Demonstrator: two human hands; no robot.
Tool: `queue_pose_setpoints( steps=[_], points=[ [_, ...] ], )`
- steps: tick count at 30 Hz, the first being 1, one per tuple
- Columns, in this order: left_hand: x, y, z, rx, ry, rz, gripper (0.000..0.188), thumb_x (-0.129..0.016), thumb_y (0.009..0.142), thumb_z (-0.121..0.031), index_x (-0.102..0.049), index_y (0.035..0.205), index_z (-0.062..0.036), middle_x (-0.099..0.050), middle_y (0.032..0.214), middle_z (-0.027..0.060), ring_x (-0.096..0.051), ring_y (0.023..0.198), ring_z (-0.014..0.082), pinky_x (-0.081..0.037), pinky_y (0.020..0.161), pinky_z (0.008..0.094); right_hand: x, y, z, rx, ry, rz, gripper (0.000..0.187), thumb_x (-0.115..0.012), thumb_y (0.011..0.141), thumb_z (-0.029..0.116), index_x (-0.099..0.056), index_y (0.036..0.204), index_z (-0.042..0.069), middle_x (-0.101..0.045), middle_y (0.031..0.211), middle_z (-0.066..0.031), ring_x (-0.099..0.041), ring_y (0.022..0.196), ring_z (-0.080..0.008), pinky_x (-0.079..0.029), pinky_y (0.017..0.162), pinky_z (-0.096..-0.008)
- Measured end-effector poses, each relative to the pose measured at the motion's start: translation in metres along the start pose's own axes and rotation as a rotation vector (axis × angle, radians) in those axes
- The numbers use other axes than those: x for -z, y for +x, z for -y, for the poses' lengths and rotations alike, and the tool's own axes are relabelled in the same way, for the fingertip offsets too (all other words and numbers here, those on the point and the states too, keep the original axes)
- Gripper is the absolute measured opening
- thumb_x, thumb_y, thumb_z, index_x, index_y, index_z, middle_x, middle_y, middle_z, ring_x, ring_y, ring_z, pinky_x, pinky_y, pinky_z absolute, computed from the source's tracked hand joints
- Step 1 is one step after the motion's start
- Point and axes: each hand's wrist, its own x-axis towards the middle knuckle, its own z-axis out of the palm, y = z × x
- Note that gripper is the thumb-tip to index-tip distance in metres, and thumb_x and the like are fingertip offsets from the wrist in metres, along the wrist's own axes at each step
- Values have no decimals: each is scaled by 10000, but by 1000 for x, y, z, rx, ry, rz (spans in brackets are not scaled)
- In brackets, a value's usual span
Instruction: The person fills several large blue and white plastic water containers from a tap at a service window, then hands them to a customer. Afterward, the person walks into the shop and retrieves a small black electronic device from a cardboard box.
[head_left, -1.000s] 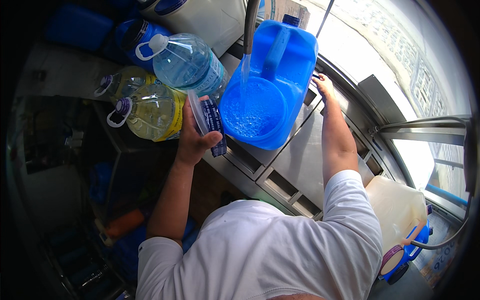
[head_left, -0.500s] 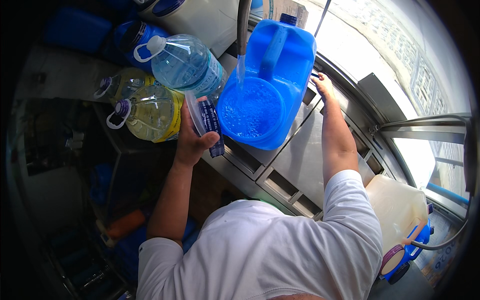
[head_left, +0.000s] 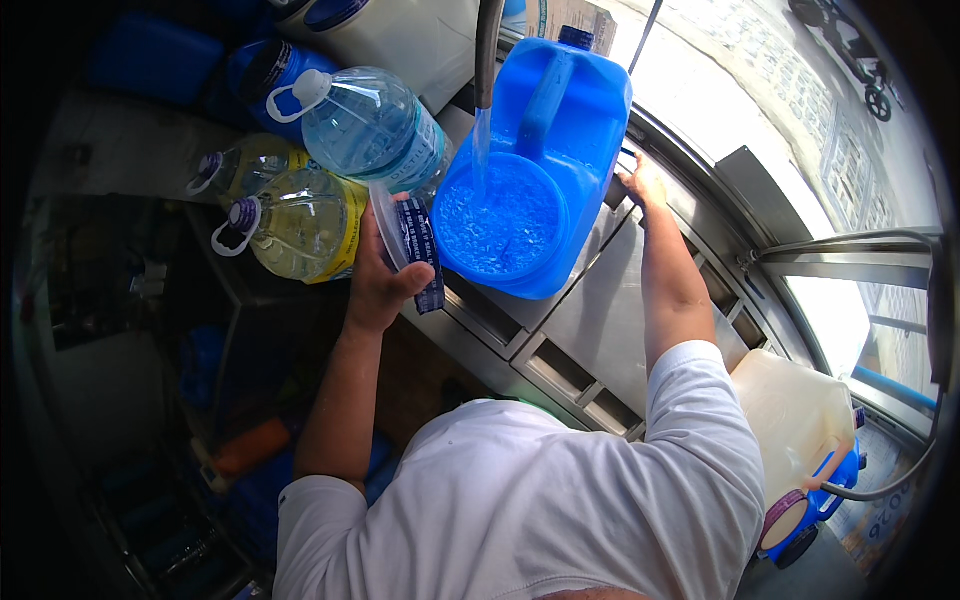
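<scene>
My left hand (head_left: pixel 384 270) is closed around a dark blue screw cap (head_left: pixel 420 255) with a sealing band and a translucent disc (head_left: pixel 386 215) against it. Just right of the cap, a blue jug (head_left: pixel 590 130) lies tilted back with its wide mouth towards me. Water (head_left: pixel 482 150) runs from a metal spout (head_left: pixel 488 50) into that mouth, where bubbly water stands high. My right hand (head_left: pixel 646 186) is at the jug's right side, beside the window ledge. Its fingers stretch towards a thin dark piece (head_left: pixel 628 152); contact is unclear.
Left of the jug stand a clear bottle (head_left: pixel 365 125) with a white handle and two yellowish bottles (head_left: pixel 310 225) with purple caps. A whitish container (head_left: pixel 790 420) sits at lower right near a grey hose (head_left: pixel 880 490). The metal counter (head_left: pixel 600 320) has rectangular cut-outs.
My right hand has drawn back slightly towards me. The water surface in the jug's mouth looks higher. Wheels have come into view outside the window. My left hand has barely moved.
</scene>
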Motion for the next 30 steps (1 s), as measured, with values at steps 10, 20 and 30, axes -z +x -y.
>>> queue_pose_setpoints(
  steps=[10, 20, 30],
  points=[
    [-2, 5, 5, -88, -25, 19, 1257, -853, 651, -611, -159, 1508, -6, -413, 1314, 111, -487, 1174, 188, -451, 989, 335, -6, 1, -3, 5, -39, 14, 764, -688, 878, 373, -352, 1503, 91, -517, 1425, -211, -504, 1315, -359, -396, 1099, -450],
    [-5, 1, -1, -34, -26, -7, 1255, -873, 641, -575, -166, 1506, -4, -403, 1338, 137, -485, 1187, 198, -444, 1005, 349, -8, 0, -2, 4, -35, -9, 746, -678, 884, 370, -352, 1495, 94, -542, 1390, -231, -525, 1291, -375, -407, 1084, -464],
    [-2, 2, 1, -26, -15, -4, 1261, -882, 638, -558, -155, 1513, -15, -400, 1333, 140, -484, 1189, 209, -443, 1008, 355, -9, -3, -2, -9, -30, -26, 729, -681, 882, 365, -367, 1481, 93, -597, 1304, -250, -569, 1225, -399, -438, 1049, -466]
  ],
)
